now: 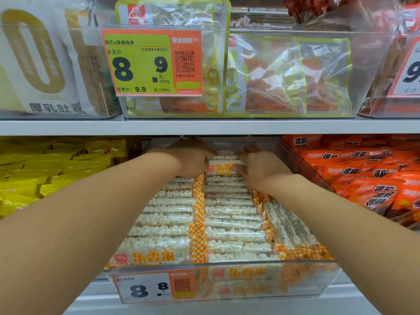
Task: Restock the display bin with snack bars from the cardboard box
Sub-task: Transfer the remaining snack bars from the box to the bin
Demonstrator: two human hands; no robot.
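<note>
Placement was in hand: the left hand point(193, 159) and right hand point(258, 168) together gripped a small stack of clear-wrapped puffed-rice snack bars with orange checked ends point(223, 165) at the rear of the clear plastic display bin point(302, 280). The bin appeared nearly full, its rows tidy. Next, judged: seat the stack level, then release (cardboard box not in view).

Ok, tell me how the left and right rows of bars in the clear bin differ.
The left row lies flat, puffed-rice faces up; the right row is tipped on edge, showing printed sides. The left row runs crosswise in the bin; the right row runs front to back. Both have clear wrappers with orange-checked ends.
</note>
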